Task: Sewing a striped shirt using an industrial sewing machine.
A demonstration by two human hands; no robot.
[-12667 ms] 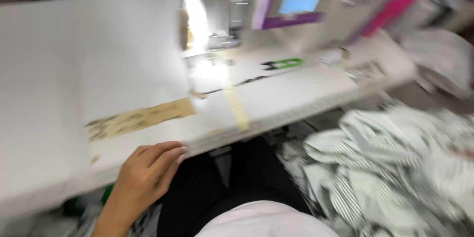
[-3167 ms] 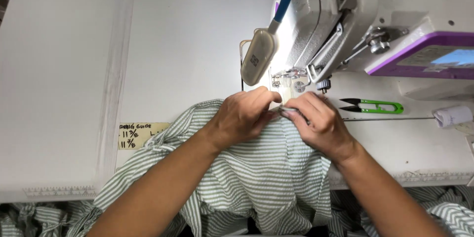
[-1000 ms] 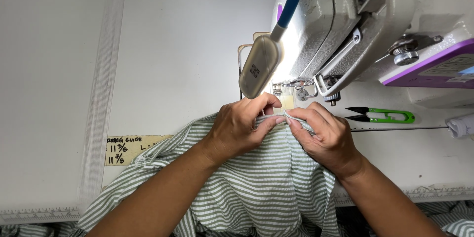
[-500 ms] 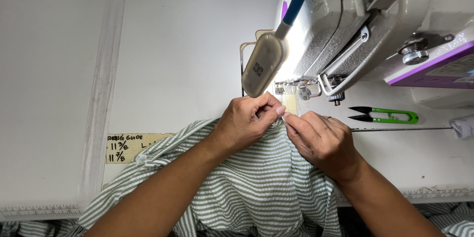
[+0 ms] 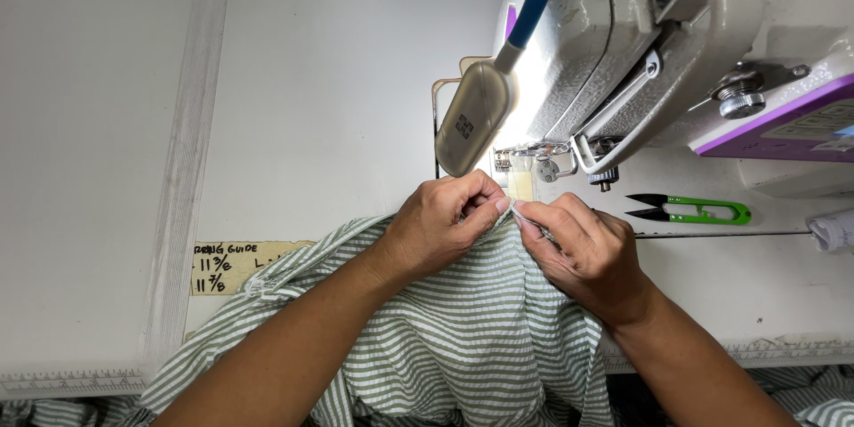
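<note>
The fingers [image 5: 498,206] of both hands pinch one small fold at the top edge of a green-and-white striped garment [image 5: 463,329], closed on the cloth and meeting tip to tip just in front of the sewing machine's presser foot [image 5: 544,165]. The left hand [image 5: 440,227] curls over the fold from its side, the right hand [image 5: 583,245] grips it from the other, knuckles up. The garment lies across the near edge of the white desk [image 5: 311,80] and hangs off it toward the person's lap. It looks like thin, puckered woven cotton: light, soft and limp, likely to slump or slide wherever it is not held, so the edge near the seam is the sensible place to grip. Above the hands a small lamp [image 5: 471,116] on a blue arm shines onto the needle area. Green thread snips [image 5: 689,209] lie to the right, and a taped paper note [image 5: 236,265] sits to the left.
</note>
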